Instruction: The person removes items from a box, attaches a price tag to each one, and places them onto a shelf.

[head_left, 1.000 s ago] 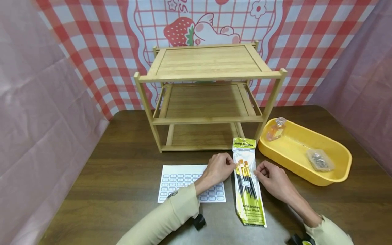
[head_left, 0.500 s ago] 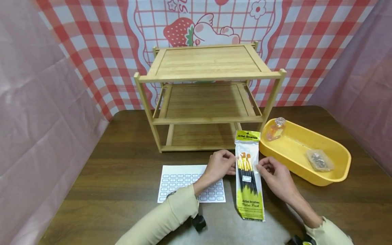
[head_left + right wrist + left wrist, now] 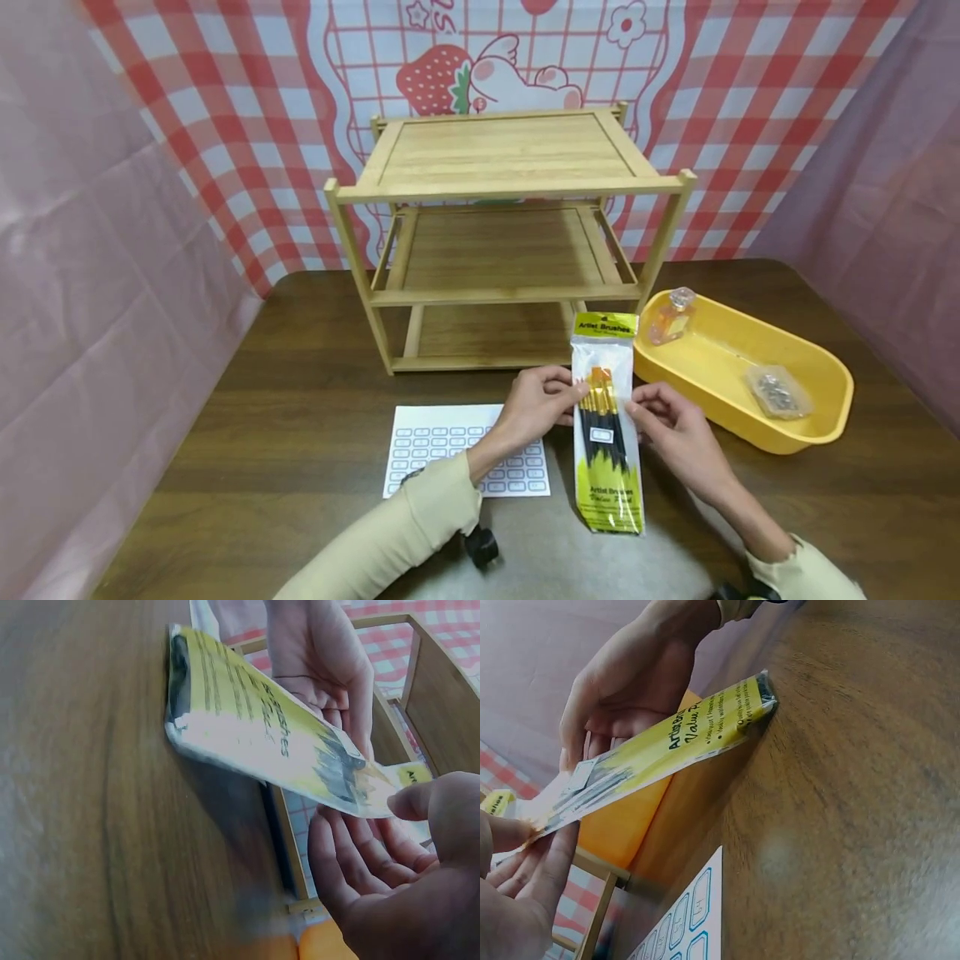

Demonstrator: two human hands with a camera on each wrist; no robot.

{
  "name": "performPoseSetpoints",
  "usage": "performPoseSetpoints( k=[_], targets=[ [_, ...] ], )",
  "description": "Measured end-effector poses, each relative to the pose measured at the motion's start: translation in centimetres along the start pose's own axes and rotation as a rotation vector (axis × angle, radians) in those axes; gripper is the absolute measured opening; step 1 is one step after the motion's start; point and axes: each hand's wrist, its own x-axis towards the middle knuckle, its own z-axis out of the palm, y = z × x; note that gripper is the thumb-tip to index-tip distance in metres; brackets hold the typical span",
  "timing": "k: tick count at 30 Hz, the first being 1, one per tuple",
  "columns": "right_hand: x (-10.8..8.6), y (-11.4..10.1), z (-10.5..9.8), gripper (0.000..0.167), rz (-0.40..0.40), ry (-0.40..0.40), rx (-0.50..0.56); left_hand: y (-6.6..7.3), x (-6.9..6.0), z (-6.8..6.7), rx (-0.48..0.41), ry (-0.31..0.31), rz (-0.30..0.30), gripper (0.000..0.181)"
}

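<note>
Nearest me, the packet of artist brushes [image 3: 611, 500] has just shifted up toward the shelf, and it is tilted, with its printed front facing the person. The left hand [image 3: 536, 400] has slid its thumb onto the front; its fingers pinch the left edge. The fingers of the right hand [image 3: 678, 433] pinch the opposite edge, closed to the packet's thickness. I'd judge both hands share its weight now; whether its bottom end touches the worktop [image 3: 262, 467], I can't tell. Left of it lies a label sheet [image 3: 435, 450]; beyond, a yellow basin [image 3: 712, 408] and a three-tier wooden shelf [image 3: 502, 158].
</note>
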Motion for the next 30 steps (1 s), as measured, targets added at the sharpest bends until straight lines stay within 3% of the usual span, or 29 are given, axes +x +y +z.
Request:
performPoseSetpoints(
  k=[10, 15, 23, 30],
  targets=[
    [-0.7, -0.4, -0.2, 0.028, 0.045, -0.085, 0.086, 0.3, 0.4, -0.4, -0.031, -0.03, 0.116, 0.02],
    [-0.8, -0.3, -0.3, 0.031, 0.057, -0.122, 0.065, 0.5, 0.6, -0.4, -0.03, -0.037, 0.153, 0.02],
    [-1.3, 0.6, 0.0, 0.038, -0.047, -0.27, 0.108, 1.0, 0.8, -0.7, -0.007, -0.03, 0.175, 0.022],
    [-1.3, 0.6, 0.3, 0.042, -0.051, -0.257, 0.111, 1.2, 0.9, -0.8, -0.008, -0.026, 0.179, 0.023]
  ],
)
